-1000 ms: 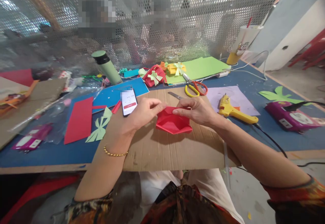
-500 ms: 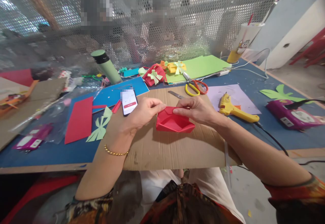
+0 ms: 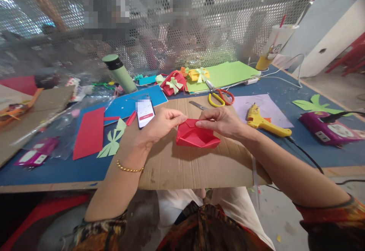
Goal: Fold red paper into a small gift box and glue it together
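Note:
A folded red paper piece (image 3: pixel 198 137) with an opening facing me is held up over the brown cardboard (image 3: pixel 182 171). My left hand (image 3: pixel 164 123) pinches its upper left corner between thumb and fingers. The upper right edge is gripped by my right hand (image 3: pixel 224 122), with the thumb on the near side and the fingers behind, partly hidden. Just beyond the hands lie a metal blade (image 3: pixel 198 105) and scissors (image 3: pixel 219 95) with yellow and orange handles. A phone (image 3: pixel 145 114) lies beside my left hand.
A yellow glue gun (image 3: pixel 266 123) rests on purple paper (image 3: pixel 273 104) at the right, near a purple power socket (image 3: pixel 327 127). Behind stand a green bottle (image 3: pixel 121 74) and a drink cup (image 3: pixel 273 48). Red paper (image 3: pixel 89 133) and a green paper bow (image 3: pixel 112 141) lie left.
The red paper piece has shifted very slightly to the right. Both hands keep their grip on it.

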A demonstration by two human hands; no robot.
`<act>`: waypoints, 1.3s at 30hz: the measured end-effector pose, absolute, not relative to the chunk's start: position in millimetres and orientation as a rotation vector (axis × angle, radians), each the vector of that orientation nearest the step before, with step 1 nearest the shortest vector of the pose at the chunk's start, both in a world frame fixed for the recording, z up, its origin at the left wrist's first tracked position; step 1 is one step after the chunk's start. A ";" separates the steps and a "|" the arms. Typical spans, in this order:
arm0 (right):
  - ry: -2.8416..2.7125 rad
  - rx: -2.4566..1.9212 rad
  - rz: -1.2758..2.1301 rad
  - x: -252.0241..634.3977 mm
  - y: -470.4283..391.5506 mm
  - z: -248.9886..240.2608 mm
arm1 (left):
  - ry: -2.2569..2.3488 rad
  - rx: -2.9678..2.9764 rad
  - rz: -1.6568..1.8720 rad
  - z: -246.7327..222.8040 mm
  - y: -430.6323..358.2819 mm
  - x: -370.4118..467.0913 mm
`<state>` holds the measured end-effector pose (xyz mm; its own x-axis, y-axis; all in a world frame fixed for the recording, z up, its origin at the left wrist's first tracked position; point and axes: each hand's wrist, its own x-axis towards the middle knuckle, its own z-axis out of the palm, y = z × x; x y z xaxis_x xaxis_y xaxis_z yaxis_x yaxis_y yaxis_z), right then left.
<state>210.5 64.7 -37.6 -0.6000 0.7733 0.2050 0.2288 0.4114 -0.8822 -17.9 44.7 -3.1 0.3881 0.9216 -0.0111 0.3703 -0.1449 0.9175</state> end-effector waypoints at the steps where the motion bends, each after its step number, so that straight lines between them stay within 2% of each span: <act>1: -2.058 -0.847 1.154 211.1 65.0 -37.5 | 1.128 1.694 0.742 -3.1 44.9 -18.1; 18: -2.124 -0.821 1.091 210.6 64.1 -37.0 | 1.290 1.856 0.879 -4.9 42.2 -9.6; 25: -2.106 -0.809 1.087 214.6 65.1 -36.6 | 1.130 1.749 0.783 0.7 44.7 -20.2; 39: -2.112 -0.819 1.109 213.2 66.1 -37.7 | 1.217 1.876 0.730 2.8 42.0 -17.8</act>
<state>213.2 66.1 -37.7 -0.6229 0.7486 0.2272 0.2377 0.4578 -0.8567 -17.8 42.0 2.8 0.3796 0.9235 0.0550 0.4827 -0.2484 0.8398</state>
